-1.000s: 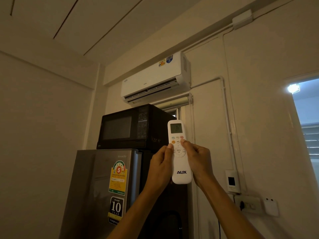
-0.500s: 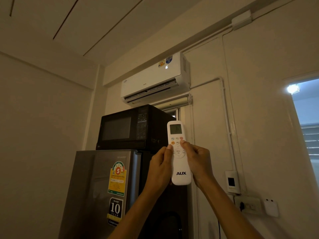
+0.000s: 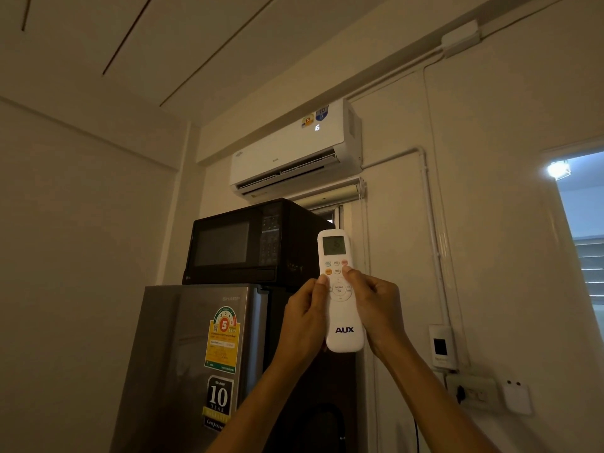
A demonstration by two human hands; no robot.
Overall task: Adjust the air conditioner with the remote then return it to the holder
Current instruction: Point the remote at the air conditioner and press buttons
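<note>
Both hands raise a slim white plastic remote [image 3: 341, 308] toward the white wall-mounted air conditioner [image 3: 294, 152], whose front panel now glows with a lit digit that was dark a second ago, suggesting the signal has registered. The left hand [image 3: 302, 318] wraps the remote's side; the right hand [image 3: 376, 308] closes on the other, thumb on the buttons. The grey wall holder [image 3: 442, 346] at right sits empty, awaiting its return.
</note>
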